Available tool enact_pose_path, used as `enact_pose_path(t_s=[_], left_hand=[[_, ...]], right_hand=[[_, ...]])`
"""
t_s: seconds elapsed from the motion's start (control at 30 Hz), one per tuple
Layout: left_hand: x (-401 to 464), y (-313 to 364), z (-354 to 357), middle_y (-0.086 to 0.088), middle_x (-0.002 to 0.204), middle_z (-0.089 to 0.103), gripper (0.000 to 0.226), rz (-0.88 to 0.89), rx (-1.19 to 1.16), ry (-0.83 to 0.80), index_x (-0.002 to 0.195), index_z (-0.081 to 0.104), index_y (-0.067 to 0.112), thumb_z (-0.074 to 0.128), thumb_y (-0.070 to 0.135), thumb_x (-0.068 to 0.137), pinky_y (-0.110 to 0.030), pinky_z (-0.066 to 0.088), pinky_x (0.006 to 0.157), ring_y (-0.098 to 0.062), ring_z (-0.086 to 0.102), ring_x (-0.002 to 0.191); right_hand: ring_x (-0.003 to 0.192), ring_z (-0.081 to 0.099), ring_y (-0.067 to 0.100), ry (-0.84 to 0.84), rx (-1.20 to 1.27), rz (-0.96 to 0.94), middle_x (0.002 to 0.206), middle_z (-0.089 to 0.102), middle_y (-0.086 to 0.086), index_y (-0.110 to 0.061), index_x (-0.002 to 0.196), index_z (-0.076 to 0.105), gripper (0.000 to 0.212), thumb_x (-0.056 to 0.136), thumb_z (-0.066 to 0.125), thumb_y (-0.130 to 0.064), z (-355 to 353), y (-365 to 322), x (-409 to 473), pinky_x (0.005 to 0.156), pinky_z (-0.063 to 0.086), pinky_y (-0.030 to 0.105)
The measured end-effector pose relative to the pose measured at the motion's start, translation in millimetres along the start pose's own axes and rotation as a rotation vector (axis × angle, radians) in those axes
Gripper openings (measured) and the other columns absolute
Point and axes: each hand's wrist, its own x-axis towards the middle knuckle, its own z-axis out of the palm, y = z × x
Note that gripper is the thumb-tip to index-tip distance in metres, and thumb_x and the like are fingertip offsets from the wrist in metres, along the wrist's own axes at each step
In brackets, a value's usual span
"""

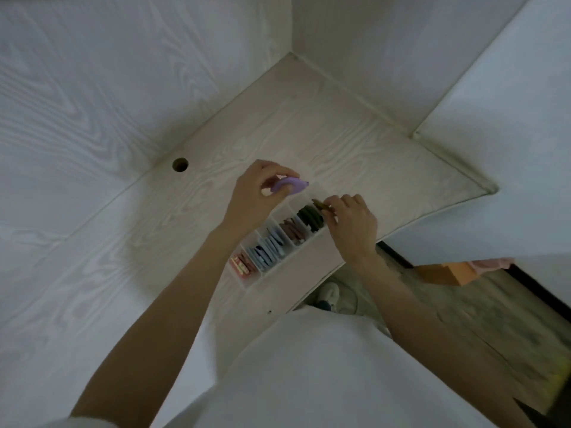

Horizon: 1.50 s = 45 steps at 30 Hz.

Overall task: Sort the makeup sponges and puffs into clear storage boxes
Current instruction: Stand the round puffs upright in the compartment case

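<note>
Head view: clear divided box (304, 242) holds green puffs (310, 217) (upright), blue puffs (268, 247).

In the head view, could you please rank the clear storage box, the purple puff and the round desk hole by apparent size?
1. clear storage box
2. purple puff, partly hidden by the left hand
3. desk hole, smaller than the puff, though lying farther away
</note>
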Motion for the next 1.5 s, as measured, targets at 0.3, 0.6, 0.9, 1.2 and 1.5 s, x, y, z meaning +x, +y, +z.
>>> enact_pose_path(t_s=[0.3, 0.6, 0.9, 1.2, 1.5], left_hand=[[47.3, -1.4, 43.6, 0.003, 0.084, 0.070, 0.019, 0.196, 0.238, -0.396, 0.087, 0.071, 0.016, 0.063, 0.032, 0.081, -0.030, 0.052, 0.069, -0.009, 0.062, 0.076], [56.1, -9.6, 51.7, -0.004, 0.093, 0.067, 0.013, 0.350, 0.388, -0.554, 0.094, 0.073, 0.011, 0.066, 0.018, 0.085, -0.029, 0.050, 0.068, -0.017, 0.063, 0.077], [42.5, -20.1, 61.2, -0.003, 0.085, 0.073, 0.015, 0.341, 0.469, -0.449, 0.094, 0.074, 0.017, 0.068, 0.021, 0.082, -0.033, 0.048, 0.067, -0.023, 0.060, 0.080], [37.4, -21.6, 43.8, -0.004, 0.099, 0.061, 0.012, 0.175, 0.342, -0.336, 0.100, 0.054, 0.012, 0.057, 0.009, 0.089, -0.034, 0.049, 0.076, -0.016, 0.058, 0.087], [12.0, -31.2, 53.3, -0.001, 0.129, 0.053, 0.033, 0.122, 0.588, -0.249, 0.113, 0.065, 0.022, 0.065, 0.034, 0.082, -0.039, 0.034, 0.090, -0.027, 0.041, 0.120]], right_hand=[[0.062, 0.051, 0.022, 0.027, 0.016, -0.025, 0.071, 0.058, 0.007, -0.014, 0.080, 0.075, 0.006, 0.075, 0.077, -0.015, 7.6, 5.7, -5.6, 0.052, 0.030, 0.022], [0.062, 0.052, 0.022, 0.067, 0.108, 0.006, 0.072, 0.056, 0.008, -0.013, 0.080, 0.074, 0.008, 0.073, 0.078, -0.012, 6.7, 9.7, -3.5, 0.053, 0.029, 0.021], [0.076, 0.054, 0.023, 0.068, 0.185, 0.055, 0.086, 0.060, 0.008, -0.009, 0.089, 0.062, 0.018, 0.077, 0.073, -0.017, 10.7, 11.5, -2.8, 0.063, 0.046, 0.031], [0.076, 0.051, 0.025, 0.075, 0.085, -0.039, 0.094, 0.059, 0.012, -0.016, 0.092, 0.072, 0.014, 0.079, 0.073, -0.019, 10.2, 15.6, 12.0, 0.061, 0.037, 0.028], [0.078, 0.054, 0.027, 0.047, 0.008, -0.154, 0.094, 0.060, 0.014, -0.007, 0.084, 0.066, 0.016, 0.086, 0.061, -0.022, 7.7, 18.3, 26.2, 0.061, 0.047, 0.036]])
